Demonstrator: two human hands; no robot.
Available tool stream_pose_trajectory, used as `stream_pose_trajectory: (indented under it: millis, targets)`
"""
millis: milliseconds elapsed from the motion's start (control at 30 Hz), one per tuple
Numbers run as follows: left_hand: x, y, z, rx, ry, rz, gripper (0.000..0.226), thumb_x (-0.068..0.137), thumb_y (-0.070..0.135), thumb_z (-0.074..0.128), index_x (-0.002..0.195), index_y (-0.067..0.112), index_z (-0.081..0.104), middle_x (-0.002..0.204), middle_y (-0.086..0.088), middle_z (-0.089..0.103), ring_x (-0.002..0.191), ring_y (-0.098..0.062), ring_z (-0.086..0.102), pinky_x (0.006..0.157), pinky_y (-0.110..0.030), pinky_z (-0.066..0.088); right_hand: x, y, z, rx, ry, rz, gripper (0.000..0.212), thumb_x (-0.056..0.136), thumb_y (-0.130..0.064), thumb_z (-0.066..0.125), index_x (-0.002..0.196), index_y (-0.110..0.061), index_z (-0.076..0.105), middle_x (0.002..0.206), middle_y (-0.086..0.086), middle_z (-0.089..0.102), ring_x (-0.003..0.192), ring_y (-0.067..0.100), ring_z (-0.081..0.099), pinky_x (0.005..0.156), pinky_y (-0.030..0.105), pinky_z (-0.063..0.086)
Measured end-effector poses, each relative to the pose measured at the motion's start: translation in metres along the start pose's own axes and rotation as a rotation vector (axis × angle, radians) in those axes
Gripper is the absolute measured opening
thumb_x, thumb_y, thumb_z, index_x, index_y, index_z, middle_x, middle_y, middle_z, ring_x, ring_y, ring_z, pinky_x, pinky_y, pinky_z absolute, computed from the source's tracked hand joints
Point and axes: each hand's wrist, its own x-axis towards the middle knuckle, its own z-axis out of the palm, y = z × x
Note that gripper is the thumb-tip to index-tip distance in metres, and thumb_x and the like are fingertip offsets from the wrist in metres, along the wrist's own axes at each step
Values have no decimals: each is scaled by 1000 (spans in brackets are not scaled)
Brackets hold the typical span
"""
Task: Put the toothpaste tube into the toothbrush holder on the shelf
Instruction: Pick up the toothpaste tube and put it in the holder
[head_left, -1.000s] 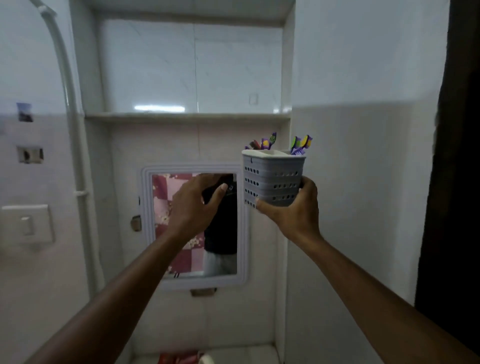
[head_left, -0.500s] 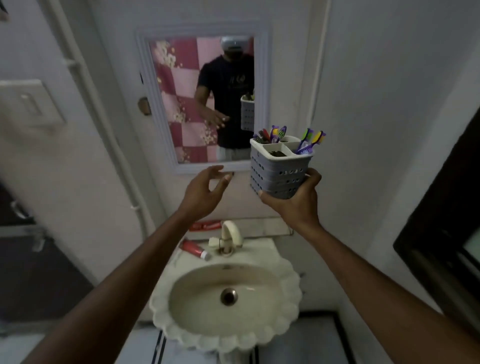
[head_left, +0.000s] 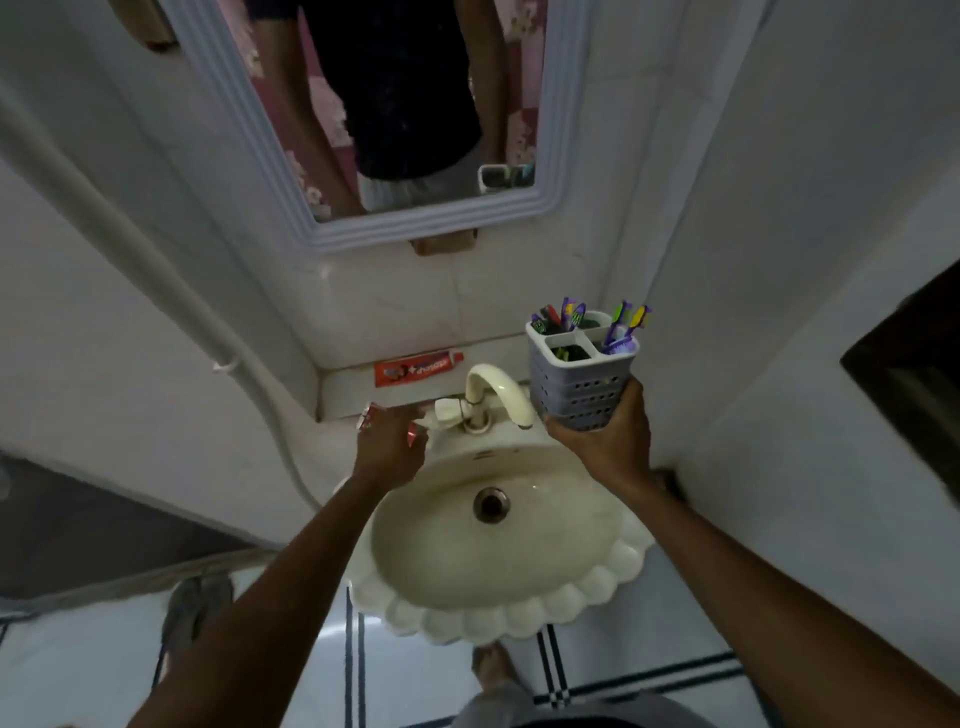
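My left hand (head_left: 387, 449) lies over a small red toothpaste tube (head_left: 368, 415) on the back left rim of the basin, fingers curled around it. Only the tube's two ends show past the hand. A second, longer red toothpaste tube (head_left: 418, 368) lies flat on the tiled ledge (head_left: 348, 389) behind the tap. My right hand (head_left: 605, 447) grips the base of a grey perforated toothbrush holder (head_left: 576, 384), held upright over the basin's right rear corner. Several coloured toothbrushes (head_left: 623, 325) stand in its compartments.
A cream scalloped basin (head_left: 493, 618) with a curved tap (head_left: 493, 384) sits below both hands. A framed mirror (head_left: 415, 228) hangs above the ledge. A white pipe (head_left: 156, 270) runs down the left wall. The right wall stands close beside the holder.
The view has tilted down from the upper shelf to the basin. My left hand dropped from mid-air onto the small red tube. The right hand lowered the holder beside the tap.
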Motion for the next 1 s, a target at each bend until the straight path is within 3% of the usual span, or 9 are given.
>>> stream_pose_trajectory:
  millis: [100,233,367,500,633,767,833,900,1000]
  targets:
    - [13,-16,15,157,-93,14,33,106,25,60,137,20,70,153,-2,59,145,-30,48,121,-49,37,-3,21,14,-56,0,60,114,51,-58,105,143,-30,44,127,-15,63,106,6,65,70,-2,44]
    - [31,-24,23,309,-187,21,44,100,22,65,143,26,64,155,-1,52,147,-29,42,123,-49,29,-3,36,25,-83,-33,92,119,57,-47,107,152,-20,41,140,-5,63,122,15,66,82,7,49]
    - [38,-28,29,441,-195,62,51,93,16,70,141,30,62,155,2,53,150,-25,40,130,-55,16,4,46,28,-77,-69,113,117,61,-34,108,154,-14,39,141,-5,60,128,16,64,85,1,49]
    - [35,-31,33,397,-78,35,41,99,15,62,139,24,62,148,-2,63,146,-25,51,132,-58,12,14,54,28,-96,-129,88,122,64,-26,108,159,-11,32,152,4,56,138,22,60,104,32,60]
    - [20,-18,19,-24,62,-199,37,109,39,56,139,17,58,130,-10,69,113,-35,67,101,-52,53,21,61,27,-194,-239,116,127,67,-30,105,163,-6,25,161,14,50,148,34,53,116,53,53]
    - [10,24,-17,-542,50,-329,60,104,69,47,137,20,58,104,-11,77,79,-31,75,64,-40,61,26,62,30,-318,-281,71,128,75,-47,98,168,3,24,171,23,39,163,41,34,134,58,19]
    - [8,49,-34,-721,35,-340,60,100,77,47,134,29,57,90,-12,79,54,-24,68,43,-31,51,24,61,29,-265,-278,69,129,74,-51,98,168,-1,26,170,19,41,163,38,35,135,58,17]
    - [11,75,-48,-754,-13,-289,57,97,79,51,130,33,59,90,-10,79,52,-19,63,42,-28,46,22,58,25,-174,-257,62,132,69,-56,100,168,-8,27,166,12,46,157,34,42,132,59,27]
    - [22,113,-57,-628,-100,-165,54,100,65,61,141,31,59,105,5,76,79,-11,72,59,-23,55,19,56,17,-46,-260,83,134,67,-64,97,168,-21,20,163,4,48,152,27,48,125,50,45]
